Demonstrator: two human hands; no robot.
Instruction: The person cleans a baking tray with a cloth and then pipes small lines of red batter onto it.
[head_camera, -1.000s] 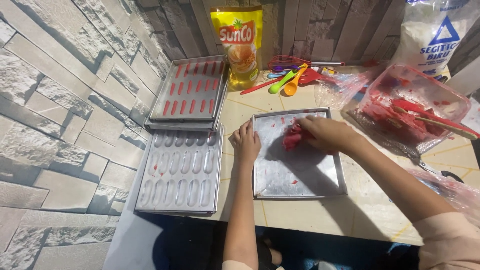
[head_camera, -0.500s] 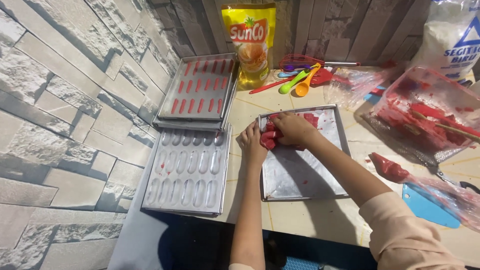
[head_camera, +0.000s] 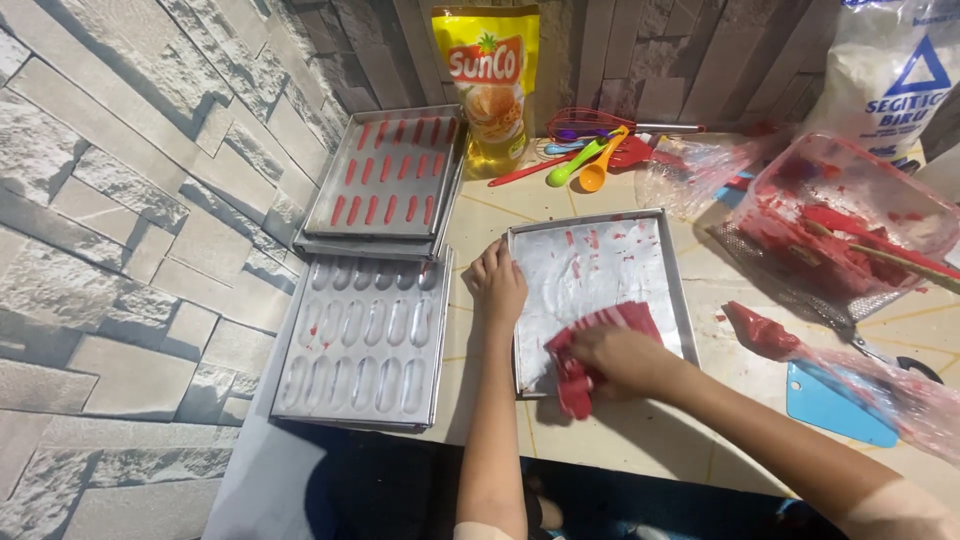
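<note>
tray (head_camera: 640, 235) lies flat on the tiled counter between empty mould pan (head_camera: 365, 340) and red-smeared tub (head_camera: 860, 215); my left hand (head_camera: 497, 282) presses its left rim, steadying it, while my right hand (head_camera: 625, 358) pinches a red cloth (head_camera: 590, 350) at the near edge

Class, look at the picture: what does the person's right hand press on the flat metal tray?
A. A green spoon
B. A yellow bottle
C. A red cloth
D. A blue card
C: the right hand presses a crumpled red cloth at the near edge of the flat tray, while the left hand steadies the tray's left rim.
</note>
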